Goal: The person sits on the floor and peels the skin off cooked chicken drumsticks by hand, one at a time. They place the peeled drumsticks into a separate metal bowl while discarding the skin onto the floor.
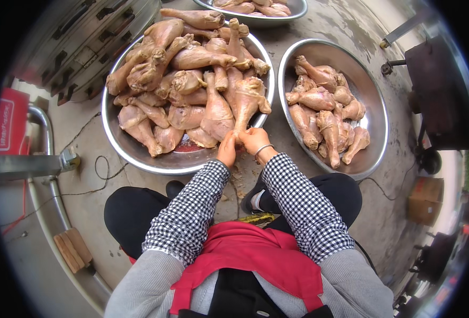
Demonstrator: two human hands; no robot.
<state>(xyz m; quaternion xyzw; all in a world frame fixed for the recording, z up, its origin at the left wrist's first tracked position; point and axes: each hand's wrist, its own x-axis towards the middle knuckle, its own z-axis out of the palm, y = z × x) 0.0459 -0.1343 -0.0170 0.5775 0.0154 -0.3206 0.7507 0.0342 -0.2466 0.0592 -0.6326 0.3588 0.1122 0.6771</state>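
Note:
Both my hands meet at the narrow end of one poultry leg, over the near right rim of a big metal basin. My left hand has its fingers closed around that end. My right hand, with a bangle at the wrist, grips the same end from the right. The leg's other end points away from me and rests against the heap. Raw poultry legs are piled high in this basin, with some reddish liquid at its bottom. My fingers hide the tip of the held leg.
To the right stands a second metal basin with a smaller heap of poultry legs. Another metal basin with pieces is at the top. A dark cable crosses the concrete floor at left, near a metal pipe frame. A cardboard box sits at right.

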